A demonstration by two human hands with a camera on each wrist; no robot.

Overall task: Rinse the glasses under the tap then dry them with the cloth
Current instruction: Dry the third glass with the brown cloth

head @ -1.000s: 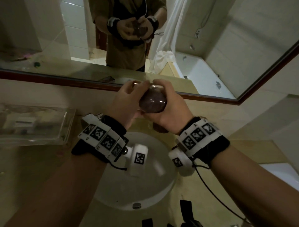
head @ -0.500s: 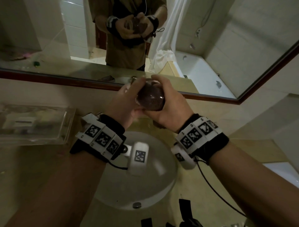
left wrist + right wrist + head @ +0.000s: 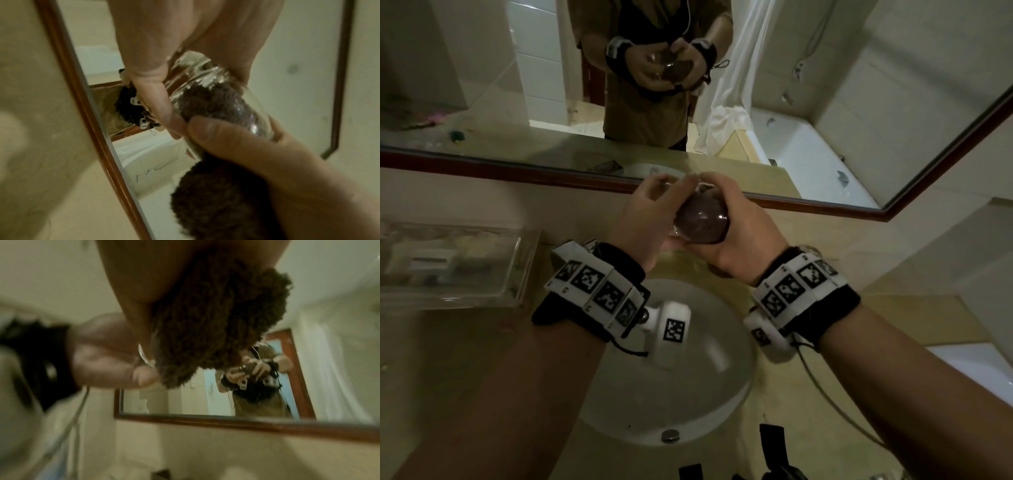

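Clear glass (image 3: 702, 219) stuffed with dark brown cloth (image 3: 218, 194); white wristbands (image 3: 599, 291) carry black-and-white square markers; reddish-brown mirror frame (image 3: 482, 164)

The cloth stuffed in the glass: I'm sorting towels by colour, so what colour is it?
Dark brown cloth, seen best in the left wrist view, inside the clear glass.

I hold a glass (image 3: 702, 219) between my left hand (image 3: 645, 219) and right hand (image 3: 743, 236), above the sink (image 3: 688, 394). A cloth (image 3: 213, 100) sits inside the glass. The mirror (image 3: 825, 102) is behind, a tray (image 3: 448, 260) to the left.

Cloth-stuffed glass (image 3: 702, 219) between both hands (image 3: 688, 222)
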